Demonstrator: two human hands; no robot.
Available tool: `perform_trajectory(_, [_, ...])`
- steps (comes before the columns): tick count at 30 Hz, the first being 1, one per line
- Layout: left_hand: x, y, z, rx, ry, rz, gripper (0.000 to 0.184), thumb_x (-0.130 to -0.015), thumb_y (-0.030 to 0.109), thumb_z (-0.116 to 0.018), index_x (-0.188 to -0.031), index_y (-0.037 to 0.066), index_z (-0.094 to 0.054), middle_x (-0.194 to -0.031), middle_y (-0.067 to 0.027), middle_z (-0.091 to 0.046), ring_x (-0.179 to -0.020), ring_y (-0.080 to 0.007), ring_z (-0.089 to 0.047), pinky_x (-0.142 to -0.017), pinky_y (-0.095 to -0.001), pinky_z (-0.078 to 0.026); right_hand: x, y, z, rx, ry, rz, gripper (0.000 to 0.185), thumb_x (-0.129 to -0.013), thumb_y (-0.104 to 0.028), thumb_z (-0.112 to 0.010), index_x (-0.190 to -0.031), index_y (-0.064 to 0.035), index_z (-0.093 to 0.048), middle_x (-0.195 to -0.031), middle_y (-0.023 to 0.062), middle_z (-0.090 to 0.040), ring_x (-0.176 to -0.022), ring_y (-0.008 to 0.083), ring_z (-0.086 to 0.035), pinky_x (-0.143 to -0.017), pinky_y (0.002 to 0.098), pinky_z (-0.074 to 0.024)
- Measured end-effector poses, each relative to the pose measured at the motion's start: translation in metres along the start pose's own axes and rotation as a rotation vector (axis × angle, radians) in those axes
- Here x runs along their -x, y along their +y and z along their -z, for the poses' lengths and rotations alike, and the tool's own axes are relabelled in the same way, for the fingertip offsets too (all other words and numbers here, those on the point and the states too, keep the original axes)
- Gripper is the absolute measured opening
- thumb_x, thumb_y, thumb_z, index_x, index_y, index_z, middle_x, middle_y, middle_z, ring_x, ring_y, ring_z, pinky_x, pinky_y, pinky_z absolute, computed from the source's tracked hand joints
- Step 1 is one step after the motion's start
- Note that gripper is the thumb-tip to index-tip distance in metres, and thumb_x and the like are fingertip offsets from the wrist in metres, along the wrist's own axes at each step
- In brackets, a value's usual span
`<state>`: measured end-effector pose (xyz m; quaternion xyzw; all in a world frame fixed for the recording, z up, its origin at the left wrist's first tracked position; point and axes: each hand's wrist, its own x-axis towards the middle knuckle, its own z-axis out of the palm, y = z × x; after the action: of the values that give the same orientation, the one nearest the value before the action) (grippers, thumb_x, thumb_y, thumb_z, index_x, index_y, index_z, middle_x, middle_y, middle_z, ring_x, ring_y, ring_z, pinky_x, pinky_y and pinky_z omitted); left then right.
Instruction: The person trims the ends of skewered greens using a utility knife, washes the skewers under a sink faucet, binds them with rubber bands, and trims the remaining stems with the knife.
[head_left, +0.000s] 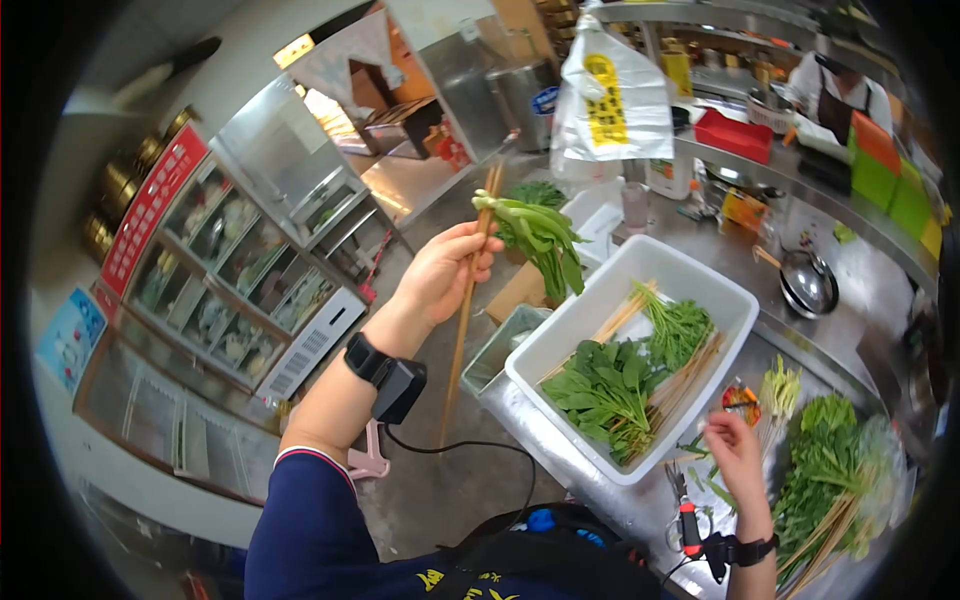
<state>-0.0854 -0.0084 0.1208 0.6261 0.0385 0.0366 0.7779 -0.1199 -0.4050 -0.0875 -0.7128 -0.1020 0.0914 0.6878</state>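
Note:
My left hand [452,265] is raised at the centre, its fingers closed around thin wooden skewers [460,345]. A bunch of leafy greens [538,228] with pale stem ends is on the skewers' upper part. Low at the right, my right hand [737,455] hovers by the tub's near corner, its fingers loosely bent and apart, with no held thing visible. Beside it lie scissors [690,530] with red and black handles and some loose leaf pieces. The white plastic tub [740,300] contains skewered dark leafy greens [600,390] and feathery green herbs [680,330].
Right of my right hand lie pale-stemmed vegetables [780,385] and a pile of skewered greens [825,460]. A lined bin [500,350] stands left of the tub. Behind are a ladle [805,280], a red tray [733,135] and another person [840,90]. A glass-door fridge [225,250] stands left.

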Motion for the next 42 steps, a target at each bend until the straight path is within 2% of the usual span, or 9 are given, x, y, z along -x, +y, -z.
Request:
perform_trajectory(8, [-0.007, -0.012, 0.047, 0.086, 0.13, 0.072, 0.025, -0.083, -0.003, -0.048, -0.108, 0.0, -0.05, -0.091, -0.0085, -0.057, -0.07, -0.0117, -0.051, -0.062, -0.0228, -0.043, -0.08, -0.078, -0.263, -0.223, -0.579, 0.193, 0.047, -0.09, -0.029, -0.049, -0.125, 0.0009, -0.039, -0.121, 0.0161, -0.049, -0.111, 0.0227, -0.048, -0.09, 0.0312, -0.0413])
perform_trajectory(12, [0.007, -0.018, 0.1, 0.061, 0.202, 0.081, 0.031, -0.079, -0.009, -0.044, -0.109, -0.003, -0.05, -0.09, -0.0092, -0.056, -0.069, -0.0116, -0.052, -0.061, -0.0225, -0.044, -0.076, -0.112, -0.352, -0.565, -0.778, -0.322, 0.034, -0.091, -0.03, -0.047, -0.115, -0.0065, -0.047, -0.101, 0.0065, -0.056, -0.092, 0.0142, -0.053, -0.08, 0.031, -0.0461])
perform_trajectory(17, [0.04, -0.015, 0.215, 0.146, 0.201, 0.104, 0.026, -0.08, -0.007, -0.046, -0.105, -0.006, -0.05, -0.09, -0.0108, -0.056, -0.075, -0.014, -0.053, -0.066, -0.0243, -0.045, -0.071, -0.106, -0.466, -0.341, -0.743, -0.258, 0.019, -0.093, -0.026, -0.042, -0.092, -0.0088, -0.049, -0.083, 0.0012, -0.054, -0.078, 0.0113, -0.054, -0.069, 0.0279, -0.0476])
perform_trajectory(24, [0.176, 0.017, 0.434, 0.181, 0.374, -0.042, 0.033, -0.084, 0.013, -0.055, -0.115, 0.003, -0.05, -0.107, -0.0098, -0.057, -0.098, -0.018, -0.054, -0.083, -0.0345, -0.045, -0.101, -0.097, -0.637, -0.441, -0.817, -0.325, 0.016, -0.093, -0.025, -0.044, -0.094, -0.0094, -0.049, -0.083, 0.0021, -0.056, -0.077, 0.0127, -0.057, -0.069, 0.0272, -0.0494])
perform_trajectory(29, [0.319, -0.027, 0.55, 0.344, 0.596, -0.095, 0.027, -0.086, 0.017, -0.054, -0.109, 0.002, -0.053, -0.095, -0.0106, -0.061, -0.084, -0.017, -0.06, -0.074, -0.03, -0.049, -0.141, -0.112, -0.719, -0.472, -0.85, -0.35, 0.014, -0.093, -0.023, -0.044, -0.093, -0.0101, -0.049, -0.083, 0.0017, -0.057, -0.078, 0.0128, -0.057, -0.072, 0.0286, -0.049])
perform_trajectory(32, [0.328, -0.063, 0.559, 0.311, 0.747, 0.036, 0.027, -0.088, 0.02, -0.052, -0.107, 0.001, -0.054, -0.095, -0.0138, -0.061, -0.088, -0.0189, -0.06, -0.076, -0.031, -0.049, -0.158, -0.121, -0.761, -0.424, -0.88, -0.363, 0.014, -0.093, -0.023, -0.044, -0.093, -0.0105, -0.049, -0.084, 0.0006, -0.057, -0.078, 0.0119, -0.056, -0.072, 0.0273, -0.0468])
perform_trajectory(36, [0.245, -0.046, 0.553, 0.258, 0.529, 0.043, 0.041, -0.09, 0.031, -0.048, -0.118, 0.001, -0.045, -0.106, -0.0157, -0.057, -0.092, -0.022, -0.059, -0.083, -0.0358, -0.048, -0.174, -0.102, -0.823, -0.224, -0.922, -0.319, 0.015, -0.093, -0.023, -0.043, -0.093, -0.0097, -0.049, -0.084, 0.0005, -0.057, -0.077, 0.0103, -0.055, -0.07, 0.0256, -0.0447])
perform_trajectory(40, [0.172, -0.039, 0.576, 0.119, 0.423, 0.176, 0.04, -0.09, 0.023, -0.05, -0.121, 0.001, -0.037, -0.097, -0.0137, -0.057, -0.082, -0.0199, -0.061, -0.071, -0.0345, -0.053, -0.21, -0.058, -0.889, -0.169, -0.923, -0.244, 0.017, -0.094, -0.024, -0.041, -0.096, -0.008, -0.046, -0.084, 0.0025, -0.056, -0.075, 0.0103, -0.054, -0.067, 0.0234, -0.0442])
perform_trajectory(42, [0.147, -0.049, 0.608, 0.187, 0.494, 0.295, 0.026, -0.09, 0.021, -0.05, -0.11, 0.005, -0.044, -0.072, 0.0, -0.05, -0.048, -0.0058, -0.046, -0.042, -0.0191, -0.041, -0.238, -0.045, -0.92, -0.177, -0.934, -0.245, 0.018, -0.094, -0.024, -0.041, -0.098, -0.007, -0.046, -0.086, 0.0039, -0.055, -0.077, 0.0117, -0.055, -0.067, 0.0247, -0.0463])
